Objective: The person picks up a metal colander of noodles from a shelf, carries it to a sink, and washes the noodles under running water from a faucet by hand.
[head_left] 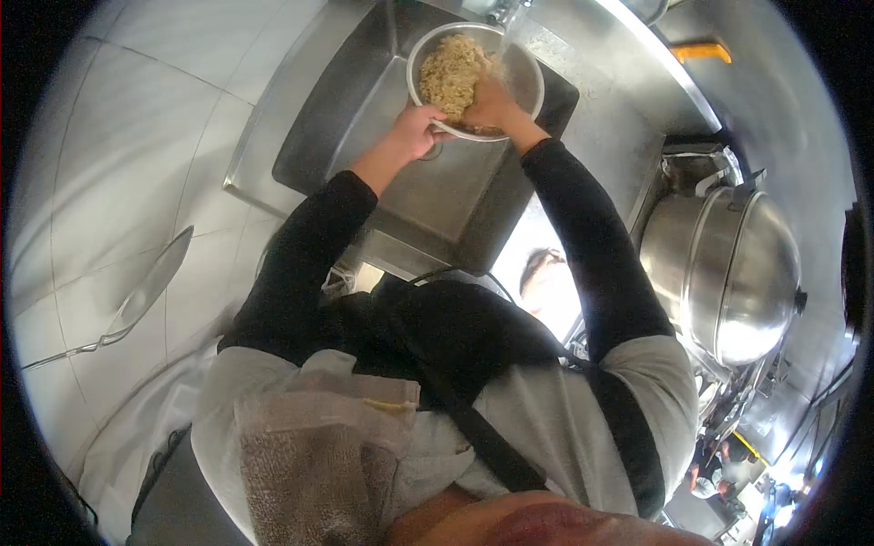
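Note:
A round metal bowl [533,86] is held over the sink [437,200], near its back edge. Inside it lies a heap of pale yellow-brown, shredded or noodle-like food [448,75]. My left hand [419,132] grips the bowl's near-left rim, with the thumb at the edge and the fingers below. My right hand [492,102] reaches into the bowl against the right side of the food. Its fingers are mostly hidden there, so I cannot see how far they close.
A faucet [503,13] stands just behind the bowl. To the right is a large domed steel pot [710,273]; an orange handle [701,52] shows on the wall behind. At left, a long-handled metal utensil [150,287] hangs before white tiles [137,109]. Another person [706,480] appears far lower right.

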The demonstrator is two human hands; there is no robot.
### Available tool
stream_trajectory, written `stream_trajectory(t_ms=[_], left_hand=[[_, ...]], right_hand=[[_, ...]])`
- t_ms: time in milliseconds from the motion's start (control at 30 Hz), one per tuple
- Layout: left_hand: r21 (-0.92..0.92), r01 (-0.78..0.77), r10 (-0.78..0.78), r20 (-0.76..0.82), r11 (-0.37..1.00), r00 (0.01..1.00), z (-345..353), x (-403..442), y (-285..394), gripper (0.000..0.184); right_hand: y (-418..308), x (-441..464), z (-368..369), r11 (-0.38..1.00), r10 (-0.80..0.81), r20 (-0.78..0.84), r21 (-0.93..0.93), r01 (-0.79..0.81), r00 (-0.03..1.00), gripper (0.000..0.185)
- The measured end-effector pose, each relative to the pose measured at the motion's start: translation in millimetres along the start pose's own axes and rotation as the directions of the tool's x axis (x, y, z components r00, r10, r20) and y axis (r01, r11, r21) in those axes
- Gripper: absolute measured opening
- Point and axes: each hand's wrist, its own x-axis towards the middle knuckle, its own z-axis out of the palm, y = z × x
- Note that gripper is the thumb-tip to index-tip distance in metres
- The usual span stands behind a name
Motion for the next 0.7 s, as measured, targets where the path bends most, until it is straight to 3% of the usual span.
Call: stream_trajectory(t_ms=[33,67,100,200,267,400,467,500,567,600,633,700], left_hand=[[-0.048,0.041,-0.043,-0.034,0.998,0.999,-1.0,1.3,-5.2,0.037],[0.025,0.015,-0.014,-0.037,1.000,0.999,-5.1,1.9,-6.0,0.039],[0.093,-0.009,0.012,-0.038,0.996,0.999,-9.2,3.0,-7.9,0.041],[0.163,-0.057,0.066,-0.049,0.985,0.997,-10.2,1.7,-4.2,0.047],[0.138,-0.084,0.094,-0.067,0.987,0.993,-6.4,3.6,-3.0,0.051],[0.075,-0.092,0.097,-0.067,0.993,0.993,-6.7,11.8,-1.5,0.055],[0.018,-0.081,0.082,-0.065,0.997,0.994,-8.7,16.2,2.9,0.054],[-0.029,-0.070,0.068,-0.074,0.997,0.995,-7.7,19.5,0.8,0.052],[-0.033,-0.062,0.059,-0.082,0.998,0.995,1.8,18.2,-1.0,0.048],[0.008,-0.066,0.067,-0.087,0.998,0.994,10.5,8.0,-1.8,0.045],[0.051,-0.069,0.073,-0.094,0.996,0.993,15.0,1.9,-2.4,0.043],[0.060,-0.060,0.064,-0.071,0.996,0.995,-3.1,7.7,-6.2,0.041]], right_hand=[[-1.1,1.0,-5.5,0.997,0.053,0.039,0.061,-0.055,0.998,0.094],[-3.3,0.2,-10.3,0.986,0.105,0.081,0.118,-0.114,0.991,0.092],[15.4,8.8,2.3,0.984,-0.169,-0.336,-0.002,0.178,0.927,0.078],[18.4,23.7,-38.0,0.957,-0.050,-0.036,-0.289,0.037,0.998,0.069],[6.1,22.6,-74.4,0.994,-0.064,0.023,0.085,0.061,0.998,0.069],[-15.2,14.1,-113.0,0.768,-0.123,0.287,0.634,-0.092,0.950,0.079],[-3.3,9.7,-87.4,0.964,-0.187,0.114,0.211,0.161,0.976,0.083],[8.4,5.2,-59.0,0.968,-0.246,0.041,-0.039,0.247,0.969,0.086],[1.4,-2.7,-6.9,0.966,-0.222,-0.105,-0.158,0.204,0.969,0.091],[-19.1,-10.2,-6.7,0.885,-0.175,-0.026,-0.441,0.146,0.984,0.090],[-18.3,-8.2,-19.0,0.974,-0.125,0.005,-0.188,0.124,0.992,0.086],[-12.6,-4.4,-45.4,0.963,-0.042,0.104,0.268,0.013,0.994,0.079]])
